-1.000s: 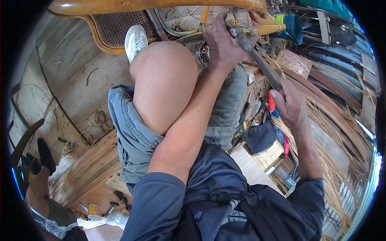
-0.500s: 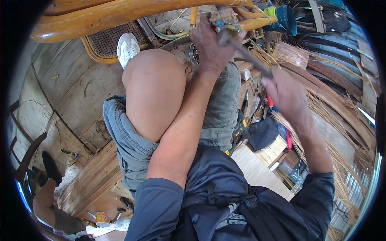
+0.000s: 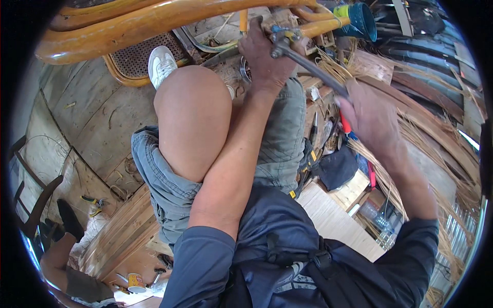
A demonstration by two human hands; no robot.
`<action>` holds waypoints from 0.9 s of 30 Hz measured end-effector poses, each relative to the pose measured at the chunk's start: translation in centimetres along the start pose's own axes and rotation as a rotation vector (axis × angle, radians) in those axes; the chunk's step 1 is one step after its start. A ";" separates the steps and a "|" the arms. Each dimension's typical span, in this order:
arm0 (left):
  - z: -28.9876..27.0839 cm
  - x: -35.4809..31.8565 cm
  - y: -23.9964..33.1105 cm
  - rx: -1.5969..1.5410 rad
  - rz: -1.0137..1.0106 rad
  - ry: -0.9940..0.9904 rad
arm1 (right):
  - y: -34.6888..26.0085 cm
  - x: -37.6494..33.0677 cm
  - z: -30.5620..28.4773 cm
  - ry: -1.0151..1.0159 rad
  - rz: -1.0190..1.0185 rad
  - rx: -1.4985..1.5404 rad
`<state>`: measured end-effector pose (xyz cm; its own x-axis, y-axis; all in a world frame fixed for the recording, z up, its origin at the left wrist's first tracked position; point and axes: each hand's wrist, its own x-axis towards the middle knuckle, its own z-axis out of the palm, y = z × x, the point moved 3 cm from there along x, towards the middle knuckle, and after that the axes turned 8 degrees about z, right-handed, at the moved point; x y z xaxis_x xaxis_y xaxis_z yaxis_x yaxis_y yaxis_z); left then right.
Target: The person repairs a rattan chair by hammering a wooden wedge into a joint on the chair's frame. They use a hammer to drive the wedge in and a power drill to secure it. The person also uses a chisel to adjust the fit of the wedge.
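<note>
My right hand point(image 3: 372, 115) is closed round the handle of a hammer point(image 3: 321, 74), whose red grip end point(image 3: 345, 122) pokes out below the fist. The metal head lies over the back of my left hand point(image 3: 267, 61) in the picture; whether it touches anything is unclear. My left hand is closed by the end of a yellow varnished rattan pole point(image 3: 323, 28). A small blue and yellow piece point(image 3: 287, 34) shows beside its fingers, partly hidden by the hammer head, and I cannot make out what the hand grips.
A thick curved rattan rail point(image 3: 149, 23) crosses the top, above a woven cane seat point(image 3: 144, 56). At the upper right stands a teal bucket point(image 3: 362, 23). Rattan strips point(image 3: 431, 138) and planks fill the right side. At lower left are pliers point(image 3: 93, 204) and another person's leg point(image 3: 56, 256).
The hammer head has shifted slightly left, and my right hand has moved a little right and down. My left hand stays nearly in place.
</note>
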<state>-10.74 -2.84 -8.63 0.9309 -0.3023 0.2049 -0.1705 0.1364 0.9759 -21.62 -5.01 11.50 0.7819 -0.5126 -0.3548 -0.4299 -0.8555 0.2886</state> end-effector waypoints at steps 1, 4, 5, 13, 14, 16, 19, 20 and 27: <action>-0.3 0.1 0.1 0.006 0.010 0.000 | -0.6 0.0 -0.2 -0.016 -0.053 0.027; -0.1 0.1 -0.4 0.163 0.151 0.122 | -3.7 -1.5 -2.5 -0.091 -0.221 0.084; -0.1 0.2 -0.4 0.097 0.111 0.086 | -4.4 -1.8 -3.3 -0.128 -0.277 0.093; 1.0 0.2 -1.8 -0.067 0.071 0.049 | -1.5 0.5 -2.1 0.022 -0.068 0.001; 0.9 0.3 -1.5 -0.061 0.083 0.050 | -2.7 -0.1 -2.5 -0.056 -0.127 0.024; 0.1 0.0 -0.6 0.070 0.110 0.055 | -5.3 -1.1 -3.7 -0.207 -0.246 0.066; 0.5 0.4 -1.6 -0.011 0.085 0.065 | -1.9 0.8 -2.0 -0.106 -0.049 -0.084; 0.5 0.4 -1.3 -0.020 0.068 0.049 | -0.8 1.4 -1.8 -0.027 0.014 -0.140; 0.0 0.2 -0.8 0.030 0.088 0.042 | -2.7 -0.4 -1.7 -0.146 -0.082 0.015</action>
<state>-10.47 -3.03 -9.35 0.9246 -0.2507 0.2870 -0.2609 0.1323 0.9563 -20.02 -2.34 12.36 0.7412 -0.4452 -0.5024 -0.3747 -0.8954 0.2406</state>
